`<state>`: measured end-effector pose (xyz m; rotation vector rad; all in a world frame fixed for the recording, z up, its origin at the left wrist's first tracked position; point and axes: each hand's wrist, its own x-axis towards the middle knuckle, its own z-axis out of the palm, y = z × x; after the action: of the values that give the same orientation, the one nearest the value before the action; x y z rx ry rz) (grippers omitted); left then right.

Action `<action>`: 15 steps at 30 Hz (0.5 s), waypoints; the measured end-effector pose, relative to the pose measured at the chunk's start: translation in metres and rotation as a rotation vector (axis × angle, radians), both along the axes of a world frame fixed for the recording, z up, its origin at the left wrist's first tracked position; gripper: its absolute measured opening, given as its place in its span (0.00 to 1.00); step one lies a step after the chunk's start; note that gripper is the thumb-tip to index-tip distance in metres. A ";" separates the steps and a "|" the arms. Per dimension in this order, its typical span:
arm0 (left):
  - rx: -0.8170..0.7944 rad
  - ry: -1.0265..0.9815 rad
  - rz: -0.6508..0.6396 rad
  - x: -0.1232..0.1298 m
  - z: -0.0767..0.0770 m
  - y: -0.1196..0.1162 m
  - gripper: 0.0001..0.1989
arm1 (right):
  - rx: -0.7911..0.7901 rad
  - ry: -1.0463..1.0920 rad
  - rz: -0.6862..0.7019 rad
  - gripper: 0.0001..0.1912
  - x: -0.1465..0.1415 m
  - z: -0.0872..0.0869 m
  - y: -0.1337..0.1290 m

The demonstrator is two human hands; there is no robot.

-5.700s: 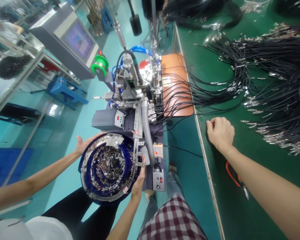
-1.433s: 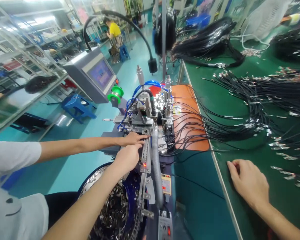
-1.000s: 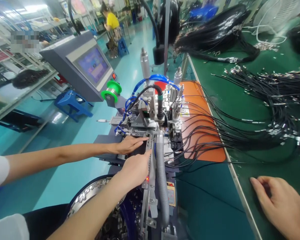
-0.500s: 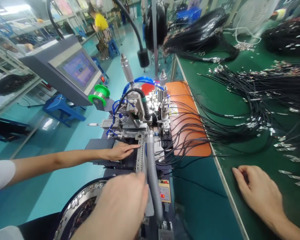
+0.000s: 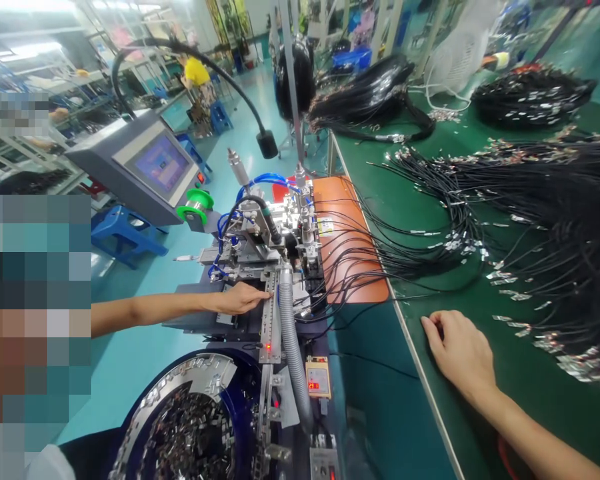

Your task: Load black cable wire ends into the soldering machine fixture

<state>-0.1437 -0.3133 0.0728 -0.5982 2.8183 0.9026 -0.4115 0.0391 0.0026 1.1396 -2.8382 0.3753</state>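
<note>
My right hand (image 5: pixel 457 350) rests on the green tabletop (image 5: pixel 410 293) near its edge, fingers curled under and thumb close to the forefinger. Nothing shows in it. My left hand is out of view. From the left, another person's hand (image 5: pixel 243 298) stretches a forefinger onto the slotted metal feed track (image 5: pixel 267 323) of a small machine (image 5: pixel 260 233). Below, a round feeder bowl (image 5: pixel 180 427) holds many small metal pieces. A grey corrugated hose (image 5: pixel 289 333) runs beside the track.
Black cables (image 5: pixel 380 257) run from the machine across an orange board (image 5: pixel 347 233) to bundles (image 5: pixel 555 220) on the table. A screen (image 5: pixel 160 163) and green spool (image 5: pixel 196 205) stand at the machine's left. Blue stools (image 5: pixel 125 233) stand on the floor.
My blurred left hand, which was over the feeder bowl and track, has left the view. The camera has shifted, so the scene sits further left. The other person's finger stays at the track.
</note>
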 end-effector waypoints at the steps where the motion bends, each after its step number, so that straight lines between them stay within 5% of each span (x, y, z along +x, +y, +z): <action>1: 0.014 0.007 -0.001 0.001 -0.002 -0.002 0.17 | 0.000 0.002 0.001 0.12 0.000 0.000 0.000; 9: 0.177 -0.021 0.040 0.005 -0.007 -0.001 0.15 | 0.001 0.016 -0.001 0.12 -0.001 -0.002 0.002; 15: 0.318 -0.030 0.179 -0.013 0.019 0.007 0.17 | 0.004 0.050 -0.003 0.12 -0.001 -0.005 0.003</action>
<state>-0.1569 -0.3059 0.0914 -0.8148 2.5459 1.3269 -0.4127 0.0423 -0.0029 1.1291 -2.7986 0.3353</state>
